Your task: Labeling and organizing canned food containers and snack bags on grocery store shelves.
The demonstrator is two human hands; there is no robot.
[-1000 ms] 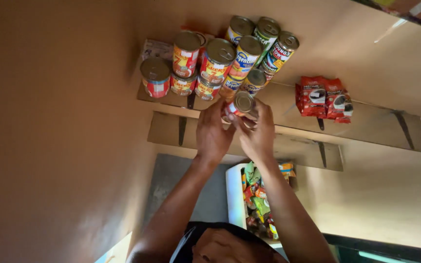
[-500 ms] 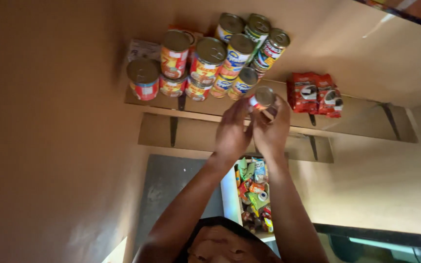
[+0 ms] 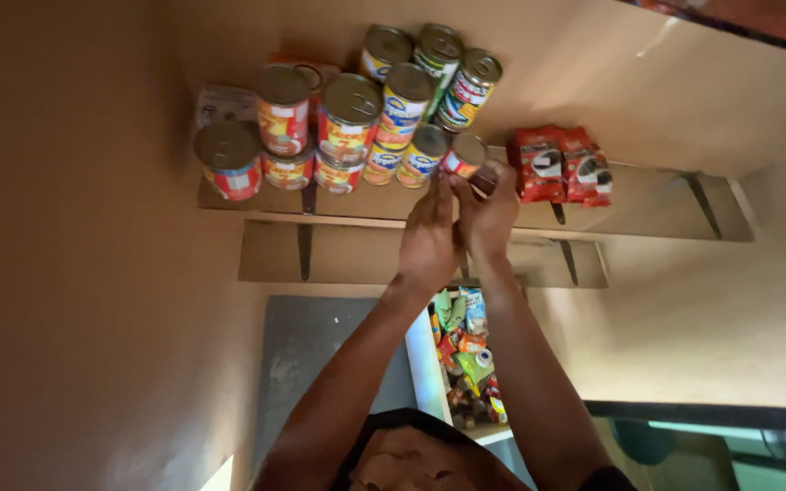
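Head view only. Both arms are raised to a high wall shelf (image 3: 648,223). A small can (image 3: 464,155), red label with a silver lid, is held at the front edge of the shelf, at about 12 o'clock from the hands. The left hand (image 3: 429,232) is pressed against the can's near side, fingers extended and close together, only partly curled. The right hand (image 3: 491,211) is wrapped at the can's 4 o'clock side, fingers curled round it. The can is seen touching the end of the can row (image 3: 357,168), just beside a blue-and-yellow can (image 3: 422,156).

Risk, as a judgement: the can sits at the shelf's front edge with stacked cans close by. A nudge from either hand could tip a neighbour or bring down the upper stack (image 3: 393,86), since those cans rest on lids only. A slip could also be caused by the overhead reach, because the grip is poorly seen from below.

Containers: the shelf holds two tiers of cans at 11 o'clock from the hands, a pale packet (image 3: 222,102) at the far left end, and red snack packets (image 3: 561,164) at 2 o'clock. A lower shelf (image 3: 357,255) is seen just beneath. A white rack (image 3: 422,364) at 6 o'clock is filled with mixed coloured packets (image 3: 466,350); its contents are too small to tell apart.
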